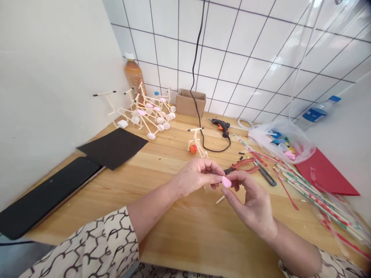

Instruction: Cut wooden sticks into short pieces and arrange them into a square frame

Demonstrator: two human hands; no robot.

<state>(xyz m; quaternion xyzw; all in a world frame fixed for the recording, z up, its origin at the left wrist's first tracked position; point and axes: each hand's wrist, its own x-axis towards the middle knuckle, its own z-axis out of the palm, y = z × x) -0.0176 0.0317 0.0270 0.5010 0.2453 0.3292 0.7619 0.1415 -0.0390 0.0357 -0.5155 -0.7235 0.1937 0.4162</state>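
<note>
Between my hands, above the table, is a small pink piece (226,182), soft-looking and rounded like foam or clay. My left hand (199,175) is closed on its left side, thumb and forefinger pinching it. My right hand (253,200) curls around its right side, fingertips against it and thumb just below. Just beyond my left hand stands a small stick-built tricycle model (197,143) with an orange-red wheel and a black-tipped handlebar. A short pale stick (220,199) lies under my hands. Red-handled pliers (243,163) lie behind my right hand, partly hidden.
Several stick tricycles (150,112) with white wheels and pink seats cluster at back left, near a tea bottle (134,75). A cardboard box (190,102) and glue gun (222,127) are behind. Rightward lie a utility knife (264,172), wrapped sticks (319,199) and a bag of caps (281,143).
</note>
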